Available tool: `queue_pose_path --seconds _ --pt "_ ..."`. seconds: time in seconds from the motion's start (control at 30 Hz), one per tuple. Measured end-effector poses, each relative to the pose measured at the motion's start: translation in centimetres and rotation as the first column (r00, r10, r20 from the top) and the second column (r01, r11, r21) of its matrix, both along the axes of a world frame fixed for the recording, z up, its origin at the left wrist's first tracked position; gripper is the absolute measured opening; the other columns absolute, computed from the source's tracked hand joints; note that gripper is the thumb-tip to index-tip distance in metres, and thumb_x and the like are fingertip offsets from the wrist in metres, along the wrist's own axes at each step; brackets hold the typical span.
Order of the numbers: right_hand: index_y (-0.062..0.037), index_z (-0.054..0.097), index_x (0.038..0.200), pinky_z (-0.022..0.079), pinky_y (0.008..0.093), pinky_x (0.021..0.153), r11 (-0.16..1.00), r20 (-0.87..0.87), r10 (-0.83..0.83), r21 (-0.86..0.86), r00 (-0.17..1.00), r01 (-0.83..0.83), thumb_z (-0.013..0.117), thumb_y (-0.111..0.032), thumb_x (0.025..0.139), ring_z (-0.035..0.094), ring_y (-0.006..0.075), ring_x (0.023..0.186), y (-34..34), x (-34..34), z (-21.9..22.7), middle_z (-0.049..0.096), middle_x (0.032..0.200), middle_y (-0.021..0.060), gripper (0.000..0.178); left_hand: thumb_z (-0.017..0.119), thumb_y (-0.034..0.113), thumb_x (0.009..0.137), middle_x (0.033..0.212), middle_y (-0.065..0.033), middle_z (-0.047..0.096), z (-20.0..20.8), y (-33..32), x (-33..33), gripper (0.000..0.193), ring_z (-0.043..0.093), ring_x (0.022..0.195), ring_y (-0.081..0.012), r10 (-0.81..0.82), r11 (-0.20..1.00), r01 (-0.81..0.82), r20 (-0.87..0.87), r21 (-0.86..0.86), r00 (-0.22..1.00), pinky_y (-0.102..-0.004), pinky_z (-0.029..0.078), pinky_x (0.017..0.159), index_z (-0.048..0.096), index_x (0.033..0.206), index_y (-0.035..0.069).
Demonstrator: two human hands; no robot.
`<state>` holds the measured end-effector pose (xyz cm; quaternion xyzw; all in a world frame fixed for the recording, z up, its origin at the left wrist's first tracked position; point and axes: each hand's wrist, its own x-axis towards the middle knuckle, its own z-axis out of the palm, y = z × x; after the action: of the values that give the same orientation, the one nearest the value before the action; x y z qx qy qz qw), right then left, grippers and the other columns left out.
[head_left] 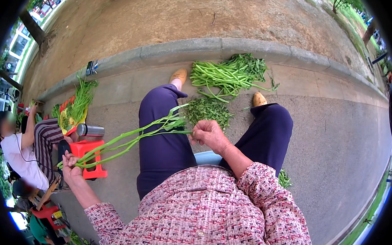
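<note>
Left hand (71, 167), lower left: you grip the stalk ends of green stems (131, 140). Right hand (208, 134), centre: pinched on their leafy tips. Done: stem pile (229, 75) and plucked leaves (208, 111) on ground above. Left: this bunch.

No packages, labels, signs or screens show anywhere here.

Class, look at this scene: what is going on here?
A seated person holds a few long green stalks stretched between both hands: the left hand grips the stem ends, the right hand pinches the leafy end. On the pavement ahead lie a pile of long stems and a heap of picked leaves.
</note>
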<state>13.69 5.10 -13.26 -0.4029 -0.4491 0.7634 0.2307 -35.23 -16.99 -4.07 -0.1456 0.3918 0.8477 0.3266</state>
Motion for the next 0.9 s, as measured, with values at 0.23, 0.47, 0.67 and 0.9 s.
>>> queue_pose_path --seconds 0.23,0.47,0.67,0.9 --pt "-0.0006 0.056 0.074 0.043 0.0234 0.050 0.989 0.011 -0.049 0.142 0.999 0.047 0.057 -0.001 0.075 0.056 0.0096 0.057 -0.6 -0.3 -2.0 0.059 0.066 0.0037 0.001 0.055 0.021 0.092 0.071 -0.0045 0.051 0.5 0.4 0.2 0.026 0.037 0.045 -0.0080 -0.008 1.000 0.008 -0.006 0.024 1.000 -0.0236 0.033 0.046 0.058 0.104 -0.002" --pt "0.0002 0.057 0.073 0.044 0.0243 0.048 0.944 0.087 -0.329 0.039 0.940 0.327 0.056 0.003 0.068 0.052 0.0107 0.052 -0.2 -0.7 -2.8 0.056 0.062 0.0041 0.006 0.054 0.021 0.094 0.070 -0.0045 0.049 0.7 0.2 0.3 0.028 0.035 0.045 -0.0075 -0.016 0.999 0.016 -0.006 0.037 1.000 -0.0233 0.031 0.045 0.056 0.106 -0.004" --pt "0.0017 0.062 0.073 0.043 0.0272 0.047 0.902 0.244 -0.396 0.283 0.885 0.325 0.056 -0.002 0.069 0.053 0.0120 0.051 -0.2 -0.4 -4.1 0.059 0.062 0.0053 0.008 0.053 0.019 0.094 0.071 -0.0055 0.049 -0.2 0.8 0.2 0.027 0.034 0.046 -0.0074 -0.030 0.998 0.028 0.030 0.064 0.999 -0.0237 0.030 0.044 0.056 0.106 -0.004" --pt "-0.0017 0.061 0.073 0.042 0.0257 0.049 0.870 0.198 -0.492 0.150 0.848 0.469 0.056 -0.003 0.072 0.052 0.0104 0.054 1.6 1.6 -5.4 0.059 0.065 0.0033 0.005 0.055 0.018 0.092 0.072 -0.0055 0.049 -0.1 -0.2 -2.1 0.026 0.034 0.047 -0.0076 -0.020 0.992 0.008 0.088 0.129 0.996 -0.0236 0.030 0.046 0.056 0.105 -0.004"
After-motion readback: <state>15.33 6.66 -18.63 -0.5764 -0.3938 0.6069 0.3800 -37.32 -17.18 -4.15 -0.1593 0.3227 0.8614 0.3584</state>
